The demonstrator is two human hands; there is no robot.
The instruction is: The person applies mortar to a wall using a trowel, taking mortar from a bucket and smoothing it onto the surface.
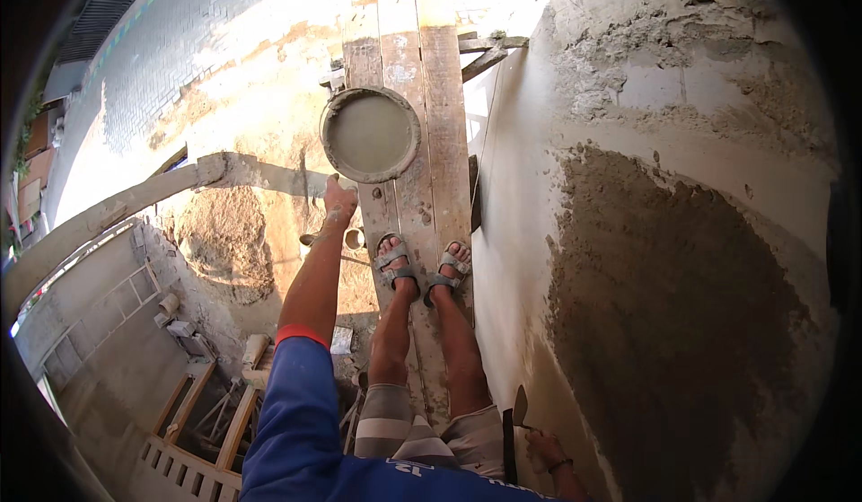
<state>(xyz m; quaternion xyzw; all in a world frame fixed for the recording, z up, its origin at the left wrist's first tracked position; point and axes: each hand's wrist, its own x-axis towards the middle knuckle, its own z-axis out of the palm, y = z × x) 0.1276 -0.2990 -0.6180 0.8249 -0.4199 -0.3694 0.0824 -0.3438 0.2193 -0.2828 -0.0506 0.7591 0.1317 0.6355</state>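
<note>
My left hand point(340, 198) is stretched forward, open and empty, just below and left of a round basin point(369, 135) of smooth grey wet mortar, its rim crusted. The basin sits on wooden planks point(443, 118), where my two sandalled feet point(396, 262) stand. My right hand point(544, 449) is low at the right, closed on the handle of a trowel point(521, 409) whose blade points up. A narrow dark strip point(507, 439) is beside it. The wall point(669, 80) at my right has a large patch of darker, rough wet plaster point(673, 313).
Timber supports point(489, 46) stick out under the far planks. A long beam point(117, 206) crosses at the left, bent by the lens. Below lie sandy ground point(224, 242), paving point(148, 84), small containers point(355, 239) and a wooden frame point(235, 426) at lower left.
</note>
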